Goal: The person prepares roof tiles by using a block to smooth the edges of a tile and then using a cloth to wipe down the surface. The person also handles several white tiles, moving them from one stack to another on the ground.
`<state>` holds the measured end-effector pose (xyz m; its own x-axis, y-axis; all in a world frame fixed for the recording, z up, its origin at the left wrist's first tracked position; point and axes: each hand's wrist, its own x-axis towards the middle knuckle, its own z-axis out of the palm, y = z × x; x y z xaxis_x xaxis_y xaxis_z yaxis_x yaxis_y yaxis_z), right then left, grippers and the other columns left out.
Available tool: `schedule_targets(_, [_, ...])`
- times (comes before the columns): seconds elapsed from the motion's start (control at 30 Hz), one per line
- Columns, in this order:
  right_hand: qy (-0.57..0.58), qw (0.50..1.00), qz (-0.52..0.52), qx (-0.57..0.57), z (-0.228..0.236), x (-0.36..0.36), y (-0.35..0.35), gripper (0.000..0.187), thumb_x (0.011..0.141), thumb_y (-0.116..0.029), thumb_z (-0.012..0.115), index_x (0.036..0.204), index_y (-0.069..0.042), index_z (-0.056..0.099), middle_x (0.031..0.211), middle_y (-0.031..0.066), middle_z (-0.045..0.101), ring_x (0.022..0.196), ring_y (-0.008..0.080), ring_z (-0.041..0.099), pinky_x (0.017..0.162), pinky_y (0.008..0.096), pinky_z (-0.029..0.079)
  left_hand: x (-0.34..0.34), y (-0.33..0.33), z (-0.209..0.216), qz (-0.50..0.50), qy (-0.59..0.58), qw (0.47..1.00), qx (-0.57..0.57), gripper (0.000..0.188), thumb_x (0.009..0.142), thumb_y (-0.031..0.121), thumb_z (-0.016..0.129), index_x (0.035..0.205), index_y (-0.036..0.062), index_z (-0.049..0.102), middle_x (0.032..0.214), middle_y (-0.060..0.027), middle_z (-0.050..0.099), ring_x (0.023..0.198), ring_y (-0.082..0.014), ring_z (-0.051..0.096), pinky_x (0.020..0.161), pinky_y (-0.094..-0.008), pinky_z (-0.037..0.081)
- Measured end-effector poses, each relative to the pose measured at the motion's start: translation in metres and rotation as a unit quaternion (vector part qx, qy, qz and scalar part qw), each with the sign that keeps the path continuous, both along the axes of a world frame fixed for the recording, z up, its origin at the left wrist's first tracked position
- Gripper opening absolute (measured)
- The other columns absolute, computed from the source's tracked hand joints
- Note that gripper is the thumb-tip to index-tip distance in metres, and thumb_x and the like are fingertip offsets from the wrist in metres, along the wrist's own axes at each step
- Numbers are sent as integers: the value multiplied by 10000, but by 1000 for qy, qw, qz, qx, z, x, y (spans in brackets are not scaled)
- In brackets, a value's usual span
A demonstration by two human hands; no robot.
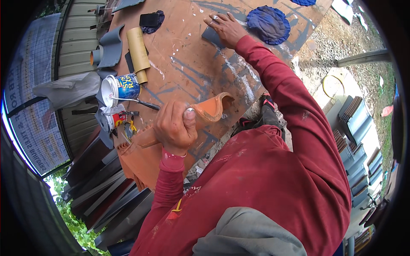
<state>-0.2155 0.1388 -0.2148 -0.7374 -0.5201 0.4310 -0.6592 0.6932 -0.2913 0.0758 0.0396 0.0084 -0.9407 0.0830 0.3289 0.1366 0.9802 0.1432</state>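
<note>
A curved, orange clay roof tile (209,110) is being held in the left hand (176,128), whose fingers are being kept closed around its middle above the near part of the brown, grey-streaked table (181,59). The right hand (225,32) is being rested, fingers partly spread, on a dark grey, flat-looking piece (211,37) farther across; whether that piece is being gripped cannot be told. Just beside the left hand, a black-handled tool with a thin metal shank (148,104) is being supported at a blue-and-white plastic bucket (127,87). Near the bucket, a tan, half-round tile (138,51) is lying on the table. Beside the right hand, a round, crumpled blue cloth (268,25) is being spread out. Below the held tile, more orange clay tiles (137,164) are being stacked at the table's left end.
</note>
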Motion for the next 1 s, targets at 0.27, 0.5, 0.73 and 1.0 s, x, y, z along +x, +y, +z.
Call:
schedule_targets(0.27, [63, 979, 151, 121, -32, -78, -45, 338, 965, -251, 586, 1287, -153, 618, 1307, 98, 649, 1276, 292, 568, 1152, 523, 386, 23, 19, 5, 1, 6, 1000, 16, 460, 1051, 409, 452, 836, 22, 577, 749, -148, 518, 673, -372, 559, 589, -451, 412])
schedule_targets(0.5, [-72, 980, 154, -103, 50, 27, 17, 331, 856, -41, 608, 1179, -70, 670, 1020, 184, 689, 913, 391, 695, 767, 489, 561, 18, 10, 1, -7, 6, 1000, 12, 449, 1062, 389, 444, 867, 15, 596, 776, -154, 562, 691, -369, 580, 598, -449, 426])
schedule_targets(0.73, [-249, 943, 4, -220, 80, 233, 106, 509, 849, -26, 638, 1355, -50, 598, 1007, 167, 667, 832, 373, 673, 688, 451, 549, -5, 1, -4, -18, 20, 999, 17, 390, 1067, 346, 460, 854, 41, 579, 767, -137, 530, 694, -369, 560, 605, -461, 421])
schedule_targets(1.0, [-286, 905, -10, -316, 76, 286, 60, 588, 830, 33, 630, 1411, 17, 543, 1165, 262, 631, 987, 440, 656, 825, 465, 556, -19, 0, -3, -2, 8, 1000, 10, 378, 1087, 304, 424, 900, 56, 639, 815, -176, 612, 765, -434, 597, 656, -490, 439])
